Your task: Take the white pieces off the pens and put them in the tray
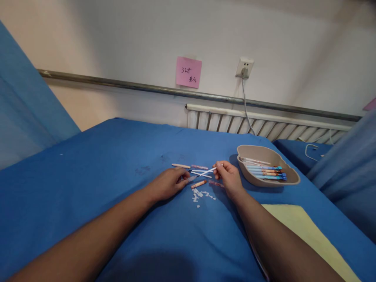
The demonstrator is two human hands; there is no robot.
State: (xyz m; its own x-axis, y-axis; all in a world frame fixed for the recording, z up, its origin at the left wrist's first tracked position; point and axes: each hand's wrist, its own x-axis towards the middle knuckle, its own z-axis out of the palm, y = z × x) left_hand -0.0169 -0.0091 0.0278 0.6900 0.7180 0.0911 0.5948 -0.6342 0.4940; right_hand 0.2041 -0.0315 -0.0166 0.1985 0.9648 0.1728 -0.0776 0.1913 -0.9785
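My right hand [230, 180] pinches a white pen refill [209, 171] near its end. The refill slants down to the left, its dark tip at a small clear pen piece [192, 178] held in the fingertips of my left hand [169, 184]. More white refills [205, 175] lie on the blue cloth between the hands. Around them are a peach pen barrel [180, 166], a pink-patterned clear barrel [199, 167], another such barrel [216, 183] beside my right hand, and an orange pen part [199, 184]. Several tiny white plastic pieces [197, 194] are scattered in front.
A beige bin [243, 172] holding several pens [264, 172] stands to the right. Nearer me, a yellow sheet [302, 223] lies partly under my right forearm. A radiator [223, 119], a metal pipe [132, 85] and a plugged-in socket [244, 67] are along the wall behind.
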